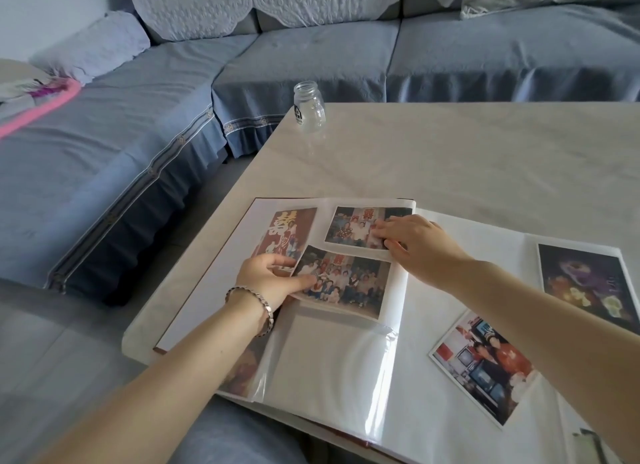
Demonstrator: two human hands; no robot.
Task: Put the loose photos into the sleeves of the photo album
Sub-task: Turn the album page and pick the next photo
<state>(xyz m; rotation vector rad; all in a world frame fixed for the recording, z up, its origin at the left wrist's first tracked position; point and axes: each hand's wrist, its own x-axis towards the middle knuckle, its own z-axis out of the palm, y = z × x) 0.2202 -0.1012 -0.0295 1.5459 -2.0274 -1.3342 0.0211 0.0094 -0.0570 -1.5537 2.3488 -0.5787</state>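
While the nearest sleeve (332, 359) of the open photo album (450, 411) sits empty, a loose photo (485, 363) lies on the right page close by, not yet filed. Mid-page, the left hand (273, 276) pinches the left edge of a group photo (343, 283), thumb on top. That photo sits tilted over the middle sleeve and looks only partly in; how deep, can't tell. The right hand (415, 242) has fairly straight fingers pressing on the plastic of the upper pocket, over a filed photo (353, 226), and seems to grip nothing. A red photo (291, 231) at upper left is also sleeved. A dark photo (588, 283) lies on the far right page; sleeved or loose, can't tell. Judgement: roughly midway, with two in, one going in, at least one left and an empty pocket waiting. Beyond, a glass jar (309, 107) stands on the table (485, 152), with a sofa (311, 65) behind.
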